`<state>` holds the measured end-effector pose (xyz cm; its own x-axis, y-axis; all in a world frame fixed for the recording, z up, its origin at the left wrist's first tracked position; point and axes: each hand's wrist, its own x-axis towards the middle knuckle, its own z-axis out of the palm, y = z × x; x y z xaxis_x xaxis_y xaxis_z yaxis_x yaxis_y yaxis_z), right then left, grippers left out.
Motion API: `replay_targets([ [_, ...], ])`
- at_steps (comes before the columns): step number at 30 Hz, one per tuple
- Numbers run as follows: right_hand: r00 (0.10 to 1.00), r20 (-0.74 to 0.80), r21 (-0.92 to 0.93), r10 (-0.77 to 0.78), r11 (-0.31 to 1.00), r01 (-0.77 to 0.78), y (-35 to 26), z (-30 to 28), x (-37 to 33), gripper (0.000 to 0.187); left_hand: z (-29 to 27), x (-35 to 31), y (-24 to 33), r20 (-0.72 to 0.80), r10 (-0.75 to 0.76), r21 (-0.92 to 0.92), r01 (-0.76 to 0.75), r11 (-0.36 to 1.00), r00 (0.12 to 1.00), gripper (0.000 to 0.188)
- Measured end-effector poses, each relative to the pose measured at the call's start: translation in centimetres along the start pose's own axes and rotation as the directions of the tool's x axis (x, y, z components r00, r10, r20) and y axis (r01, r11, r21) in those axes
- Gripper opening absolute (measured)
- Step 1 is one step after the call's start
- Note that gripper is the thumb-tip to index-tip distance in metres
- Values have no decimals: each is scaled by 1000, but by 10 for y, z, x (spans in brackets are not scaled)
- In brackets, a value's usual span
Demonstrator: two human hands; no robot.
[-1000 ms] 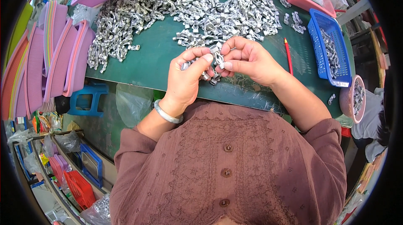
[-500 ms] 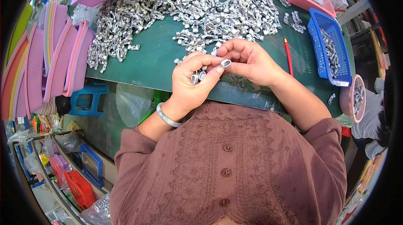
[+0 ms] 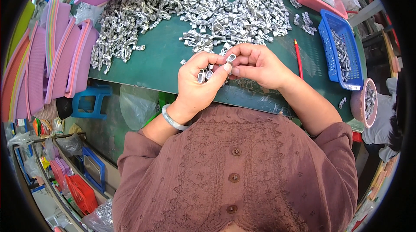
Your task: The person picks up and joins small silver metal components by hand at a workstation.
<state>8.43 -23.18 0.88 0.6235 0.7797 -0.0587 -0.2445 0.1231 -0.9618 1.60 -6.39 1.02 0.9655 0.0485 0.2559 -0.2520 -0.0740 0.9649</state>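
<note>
My left hand (image 3: pixel 201 74), with a pale bangle (image 3: pixel 173 119) on its wrist, is closed on several small silver oval-ended parts. Two of these stick out of its curled fingers. Between its thumb and forefinger stands another silver oval-ended part (image 3: pixel 231 58), its hollow oval end facing up. My right hand (image 3: pixel 258 65) meets it from the other side, fingers bent and thumb close under the part; its fingers are closed around the lower portion, which is mostly hidden. Both hands are over the near table edge, in front of a big heap of like silver parts (image 3: pixel 234 17).
The green table (image 3: pixel 160 67) has a red pencil (image 3: pixel 298 58) lying right of my hands. A blue basket (image 3: pixel 356 58) and a pink bowl (image 3: pixel 356 106) hold more silver parts. Purple trays (image 3: pixel 60 63) are stacked at left; a pink tray (image 3: pixel 303 0) stands far right. Below is a blue stool (image 3: pixel 89 102).
The silver part at my fingertips has tipped more upright, its oval end now facing up. My right fingers have shifted slightly around it; my left hand has barely moved.
</note>
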Motion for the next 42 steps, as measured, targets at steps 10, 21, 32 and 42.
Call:
replay_targets([
  [10, 1000, -10, -59, -20, 998, 20, -2, -2, 0, 21, -2, 1, -8, -49, 28, 71, -25, 997, 998, 8],
  [21, 936, -154, -409, -316, 883, 231, 4, 2, -1, 36, 0, 2, -3, 59, -212, -274, 220, 936, 975, 30],
  [32, 852, -87, -618, -516, 698, 360, 0, 0, 1, 29, -23, 4, -16, 215, -389, -797, 391, 460, 896, 25],
  [42, 867, 356, -905, -347, 103, 413, 1, 9, 1, 21, -151, -38, -18, -107, -368, -873, 89, 479, 924, 24],
])
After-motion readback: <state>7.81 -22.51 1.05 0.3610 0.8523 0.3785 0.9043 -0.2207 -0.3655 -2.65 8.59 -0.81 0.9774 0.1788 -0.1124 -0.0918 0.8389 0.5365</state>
